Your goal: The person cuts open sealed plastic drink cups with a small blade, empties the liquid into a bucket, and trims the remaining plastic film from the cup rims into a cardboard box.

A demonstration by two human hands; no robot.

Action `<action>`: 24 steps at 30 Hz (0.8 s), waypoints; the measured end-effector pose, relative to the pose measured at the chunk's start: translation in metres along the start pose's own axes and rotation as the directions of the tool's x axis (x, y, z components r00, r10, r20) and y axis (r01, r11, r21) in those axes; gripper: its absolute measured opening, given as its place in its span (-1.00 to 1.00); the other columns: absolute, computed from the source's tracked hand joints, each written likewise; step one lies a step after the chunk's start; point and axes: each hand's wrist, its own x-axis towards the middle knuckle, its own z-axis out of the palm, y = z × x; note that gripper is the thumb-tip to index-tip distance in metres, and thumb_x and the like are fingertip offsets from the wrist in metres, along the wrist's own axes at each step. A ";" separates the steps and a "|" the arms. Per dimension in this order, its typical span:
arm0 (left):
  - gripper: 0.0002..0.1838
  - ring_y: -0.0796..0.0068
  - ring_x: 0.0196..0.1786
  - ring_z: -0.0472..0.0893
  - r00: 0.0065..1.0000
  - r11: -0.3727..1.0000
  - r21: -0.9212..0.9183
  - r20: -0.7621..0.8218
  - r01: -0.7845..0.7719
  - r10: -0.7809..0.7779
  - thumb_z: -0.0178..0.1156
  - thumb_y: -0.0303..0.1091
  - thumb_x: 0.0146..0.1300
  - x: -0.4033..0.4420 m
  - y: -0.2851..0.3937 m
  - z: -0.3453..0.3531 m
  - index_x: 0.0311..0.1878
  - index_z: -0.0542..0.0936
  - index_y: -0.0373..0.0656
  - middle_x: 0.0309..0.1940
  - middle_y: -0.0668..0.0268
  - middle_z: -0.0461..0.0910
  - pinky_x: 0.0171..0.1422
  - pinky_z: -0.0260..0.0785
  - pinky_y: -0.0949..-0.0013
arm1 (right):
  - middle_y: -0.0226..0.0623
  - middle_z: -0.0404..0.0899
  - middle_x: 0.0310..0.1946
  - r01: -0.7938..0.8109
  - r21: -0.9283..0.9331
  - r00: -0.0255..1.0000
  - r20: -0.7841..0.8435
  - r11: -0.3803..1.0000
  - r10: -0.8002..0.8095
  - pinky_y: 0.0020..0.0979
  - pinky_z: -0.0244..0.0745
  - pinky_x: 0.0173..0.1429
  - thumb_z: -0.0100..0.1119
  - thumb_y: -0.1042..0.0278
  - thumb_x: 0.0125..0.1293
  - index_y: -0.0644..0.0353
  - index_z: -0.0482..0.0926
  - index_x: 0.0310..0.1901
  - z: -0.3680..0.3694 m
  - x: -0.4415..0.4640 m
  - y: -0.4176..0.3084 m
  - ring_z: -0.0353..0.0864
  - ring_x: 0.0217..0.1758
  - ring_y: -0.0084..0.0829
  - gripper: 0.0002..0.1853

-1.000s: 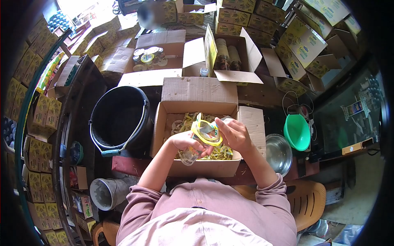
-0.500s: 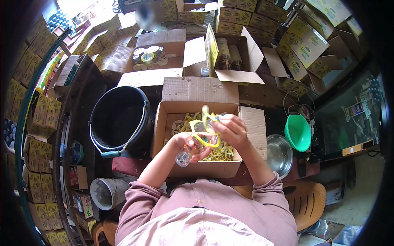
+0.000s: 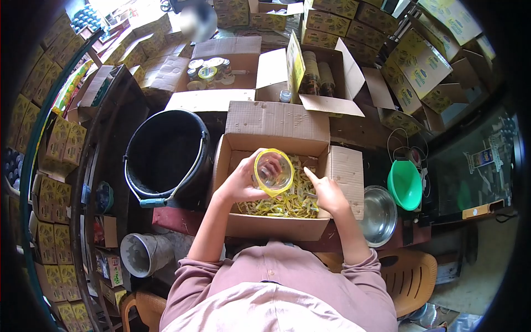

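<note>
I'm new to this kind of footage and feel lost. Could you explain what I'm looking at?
There is no machine here: these are a person's bare hands. One camera, worn on the head, looks forward and down, so the shirt shows below. The left hand holds a clear container with a yellow rim. The right hand has its index finger extended; whether it grips anything is unclear. On the dark table is an open cardboard box of yellow strips, between a black bucket and a metal bowl.
</note>
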 end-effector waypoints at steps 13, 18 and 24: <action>-0.25 0.43 0.01 0.41 0.884 0.924 0.358 -0.379 -0.134 0.274 0.41 -0.45 -0.20 0.000 0.000 0.031 0.06 0.18 -0.14 -0.06 0.25 0.25 0.08 0.35 0.30 | -0.32 0.55 -0.45 0.493 0.640 0.635 -0.728 0.589 0.259 -0.58 0.42 -0.37 0.21 0.66 -0.01 0.18 0.60 -0.21 -0.040 -0.024 -0.032 0.50 -0.44 -0.59 -0.72; -0.23 0.43 -0.11 0.47 0.799 0.960 0.277 -0.569 -0.035 0.193 0.42 -0.43 -0.25 0.002 0.003 0.044 0.04 0.16 -0.18 -0.15 0.22 0.37 -0.05 0.38 0.39 | -0.33 0.54 -0.45 0.585 0.607 0.547 -0.785 0.538 0.292 -0.58 0.42 -0.38 0.20 0.67 -0.01 0.21 0.59 -0.25 -0.038 -0.026 -0.060 0.50 -0.42 -0.57 -0.76; -0.27 0.38 -0.08 0.46 0.837 0.938 0.334 -0.483 -0.097 0.259 0.34 -0.42 -0.14 -0.001 0.003 0.047 0.10 0.18 -0.24 -0.11 0.15 0.40 0.00 0.35 0.37 | -0.30 0.55 -0.47 0.563 0.520 0.469 -0.841 0.642 0.270 -0.57 0.41 -0.43 0.24 0.67 -0.07 0.23 0.58 -0.27 -0.032 -0.024 -0.078 0.50 -0.53 -0.57 -0.74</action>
